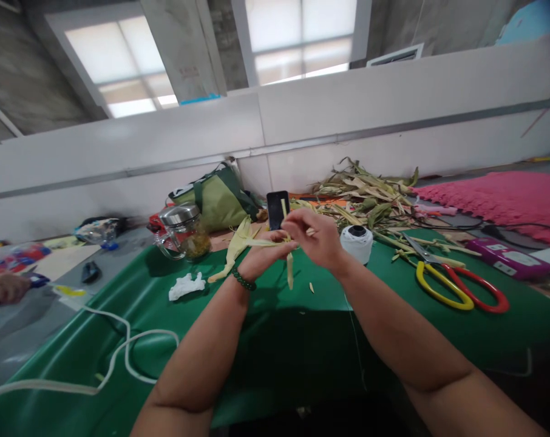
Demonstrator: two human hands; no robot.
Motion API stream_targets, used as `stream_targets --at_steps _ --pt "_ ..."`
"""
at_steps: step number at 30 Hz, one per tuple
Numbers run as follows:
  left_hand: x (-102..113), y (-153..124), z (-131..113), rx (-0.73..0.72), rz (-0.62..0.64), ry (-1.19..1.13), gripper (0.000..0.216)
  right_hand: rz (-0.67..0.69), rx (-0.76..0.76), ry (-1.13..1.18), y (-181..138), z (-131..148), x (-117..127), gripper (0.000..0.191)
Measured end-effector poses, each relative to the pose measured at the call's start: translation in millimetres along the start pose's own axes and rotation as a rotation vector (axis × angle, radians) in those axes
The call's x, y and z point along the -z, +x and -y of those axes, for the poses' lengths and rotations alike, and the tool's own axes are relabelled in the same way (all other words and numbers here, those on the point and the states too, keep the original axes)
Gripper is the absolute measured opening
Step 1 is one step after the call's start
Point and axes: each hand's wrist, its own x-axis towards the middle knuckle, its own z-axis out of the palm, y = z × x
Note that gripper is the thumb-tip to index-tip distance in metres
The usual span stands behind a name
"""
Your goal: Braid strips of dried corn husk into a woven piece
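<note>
Head camera looks forward-down, close over green table (275, 364).

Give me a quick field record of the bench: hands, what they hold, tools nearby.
left hand: pinching pale leaf strips, bead bracelet on wrist
right hand: pinching the same strips from above
surface: green mat
scissors: right of hands, lying flat, untouched
thread spool: just behind right hand
glass jar: back left
husk pile: back, against wall

The bench (266, 352) wears plain green. At two o'clock lie scissors (459, 284) with one yellow and one red handle, beyond them a pink knitted mat (502, 197). The spool (357, 243) is white, the husk strips (250, 243) pale yellow-green, the bag (218, 197) olive at eleven o'clock.
</note>
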Motion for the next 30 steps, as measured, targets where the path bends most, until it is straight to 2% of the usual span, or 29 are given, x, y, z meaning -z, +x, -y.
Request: stream_targets --at_steps 2,5,7,12,15,19,22,24,28,30 --pt "1 -4 -8 0.029 0.01 -0.035 0.019 -0.046 -0.144 -0.051 5 -6 7 0.035" --pt "2 -9 -14 0.074 0.008 -0.076 0.015 0.132 -0.301 -0.027 9 -13 8 0.028" --pt "4 -11 -14 0.104 -0.005 -0.125 0.013 0.207 -0.351 0.014 9 -16 4 0.021" --pt "7 -10 -16 0.147 0.055 -0.291 0.026 0.054 -0.397 0.1 10 -21 0 0.027" --pt "4 -7 -18 0.179 0.038 -0.356 0.031 0.012 -0.431 0.158 10 -21 -1 0.029" --pt "-1 -6 -17 0.111 -0.046 -0.3 0.035 -0.012 -0.424 0.148 9 -18 -6 0.033" --pt "-1 -6 -16 0.056 -0.063 -0.238 0.034 -0.034 -0.419 0.14 9 -19 -5 0.04" --pt "2 -7 -17 0.038 -0.074 -0.216 0.033 0.051 -0.443 0.127 10 -20 -1 0.045" --pt "8 -7 -20 -0.001 -0.113 -0.159 0.029 0.438 -0.457 0.148 10 -24 7 0.044" --pt "11 -7 -22 -0.025 -0.108 -0.127 0.03 0.488 -0.431 0.169 10 -25 9 0.039"
